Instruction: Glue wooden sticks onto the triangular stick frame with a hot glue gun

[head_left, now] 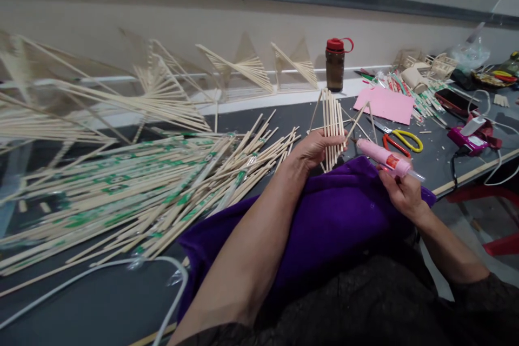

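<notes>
My left hand (318,148) is closed on a small frame of thin wooden sticks (333,113), held upright with the sticks side by side like slats. My right hand (403,186) grips a pink glue gun (383,157) with a clear glue stick poking from its back end. The gun's nozzle points left, close to the frame's right side; whether it touches a stick I cannot tell. Under both hands a purple cloth (336,216) covers my lap and the table's edge. Scissors (401,140) with yellow and red handles lie just beyond the gun.
Wooden sticks (162,189), many in green-printed wrappers, are heaped at left. Twisted stick structures (239,67) line the wall. A red-lidded bottle (335,65), a pink sheet (385,104), a phone (456,102) and a purple power strip (468,138) stand or lie rightward. A white cable (121,262) curves at front left.
</notes>
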A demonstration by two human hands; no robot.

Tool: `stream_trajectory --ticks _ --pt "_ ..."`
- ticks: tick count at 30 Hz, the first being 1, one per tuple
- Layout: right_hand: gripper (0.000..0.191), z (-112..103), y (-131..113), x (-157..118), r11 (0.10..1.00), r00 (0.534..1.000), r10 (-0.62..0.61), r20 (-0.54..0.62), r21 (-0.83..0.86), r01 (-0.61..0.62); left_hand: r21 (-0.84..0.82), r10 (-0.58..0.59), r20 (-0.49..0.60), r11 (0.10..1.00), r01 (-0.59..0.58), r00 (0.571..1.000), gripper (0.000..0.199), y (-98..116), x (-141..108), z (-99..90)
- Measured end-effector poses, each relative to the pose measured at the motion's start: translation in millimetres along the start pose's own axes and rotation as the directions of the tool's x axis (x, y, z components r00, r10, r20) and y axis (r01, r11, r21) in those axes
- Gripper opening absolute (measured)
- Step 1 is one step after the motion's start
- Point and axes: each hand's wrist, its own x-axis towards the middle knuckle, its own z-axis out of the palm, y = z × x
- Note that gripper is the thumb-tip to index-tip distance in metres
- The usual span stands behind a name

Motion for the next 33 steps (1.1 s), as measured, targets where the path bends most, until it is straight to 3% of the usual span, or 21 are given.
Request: stream_trajectory --ticks 6,17,33 --pt "0.021 -0.4 -1.4 2.8 0.998 0.998 -0.055 -0.02 -0.01 0.055 -0.012 -0.003 -0.012 1.0 0.003 1.0 0.026 -0.9 2.1 -0.3" --pt "0.024 1.6 1.5 -0.8 0.999 1.0 -0.008 0.012 0.037 0.008 -0.015 0.0 -0.032 1.0 -0.001 0.999 0.024 -0.6 0.6 3.7" --pt "0.023 0.8 -1.8 4.0 0.997 0.997 -0.072 -0.012 -0.012 0.072 -0.007 0.019 -0.024 1.0 -0.02 1.0 0.018 -1.6 1.9 4.9"
